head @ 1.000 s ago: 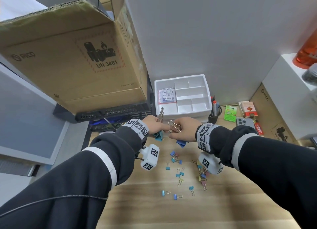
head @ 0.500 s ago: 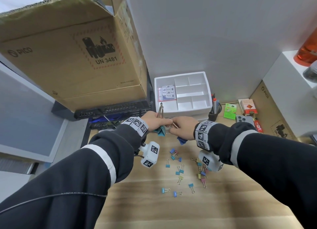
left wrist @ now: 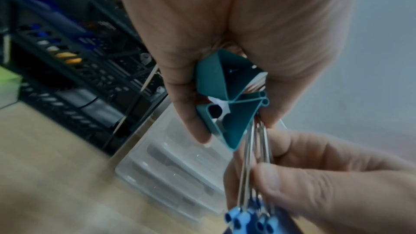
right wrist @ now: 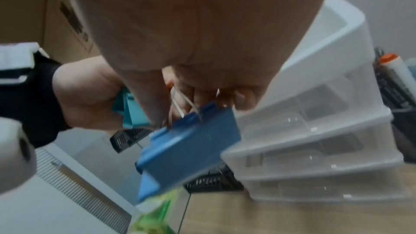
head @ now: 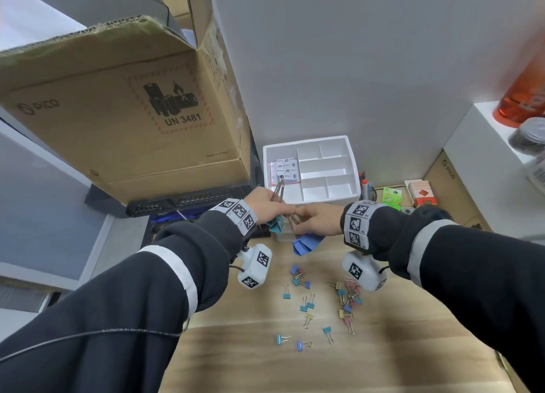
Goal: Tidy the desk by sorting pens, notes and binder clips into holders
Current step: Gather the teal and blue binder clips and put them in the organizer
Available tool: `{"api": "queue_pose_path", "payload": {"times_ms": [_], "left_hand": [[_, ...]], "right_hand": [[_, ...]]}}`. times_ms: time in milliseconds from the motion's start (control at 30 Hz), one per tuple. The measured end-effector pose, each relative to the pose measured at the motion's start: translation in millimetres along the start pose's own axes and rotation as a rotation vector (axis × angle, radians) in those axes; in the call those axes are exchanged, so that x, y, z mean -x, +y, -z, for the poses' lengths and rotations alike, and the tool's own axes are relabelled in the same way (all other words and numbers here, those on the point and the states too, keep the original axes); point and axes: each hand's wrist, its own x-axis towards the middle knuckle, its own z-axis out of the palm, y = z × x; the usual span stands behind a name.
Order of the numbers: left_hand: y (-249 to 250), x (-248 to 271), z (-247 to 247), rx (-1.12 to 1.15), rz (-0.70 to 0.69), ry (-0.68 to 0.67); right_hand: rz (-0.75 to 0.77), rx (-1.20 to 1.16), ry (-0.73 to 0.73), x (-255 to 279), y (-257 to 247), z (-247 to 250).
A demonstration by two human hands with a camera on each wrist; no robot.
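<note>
My left hand [head: 274, 208] grips two large teal binder clips [left wrist: 227, 99], whose wire handles stick up toward the white organiser tray [head: 352, 156]. My right hand [head: 317, 220] meets it fingertip to fingertip and pinches the wire handles of large blue binder clips [head: 305, 245], which hang below it [right wrist: 186, 152]. Both hands hover just in front of the clear drawer unit [right wrist: 315, 149] under the tray. Several small coloured binder clips [head: 348, 298] lie scattered on the wooden desk [head: 383, 357]. A pad of notes [head: 284, 170] sits in the tray's left compartment.
A big cardboard box [head: 118, 112] stands on a black rack at the left. Right of the tray are a pen cup [head: 367, 187], a green box [head: 391, 198], a red packet [head: 421, 192] and a brown box. An orange bottle [head: 525, 97] stands on the white shelf.
The two hands have drawn together until their fingertips touch. The wire handle loop that stuck out of the right hand a second ago is hidden now.
</note>
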Motion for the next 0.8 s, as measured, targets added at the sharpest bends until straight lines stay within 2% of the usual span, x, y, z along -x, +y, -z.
{"api": "queue_pose_path", "payload": {"times_ms": [100, 200, 267, 367, 433, 633, 800], "left_hand": [[16.2, -2.9, 5.6, -0.021, -0.033, 0.009], [34.6, -5.9, 10.8, -0.002, -0.069, -0.001], [45.8, -6.3, 13.8, 0.01, -0.104, 0.0], [61.1, -8.7, 20.7, 0.025, -0.129, 0.004], [66.7, -12.8, 21.8, 0.058, -0.133, 0.013], [63.1, -23.9, 18.5, 0.196, -0.107, 0.112], [51.2, -34.2, 26.3, 0.245, -0.041, 0.158]], "right_hand": [[-0.002, 0.136, -0.057, 2.7, -9.6, 25.2], [0.03, 0.213, -0.049, 9.0, -18.9, 49.8], [0.032, 0.154, -0.046, 12.7, -21.4, 64.8], [0.034, -0.069, -0.098, 14.2, -20.5, 83.7], [0.033, -0.088, -0.077, 13.3, -19.4, 91.6], [0.005, 0.115, 0.19, 8.0, -16.8, 116.0], [-0.006, 0.179, 0.613, -2.7, -5.0, 147.1]]}}
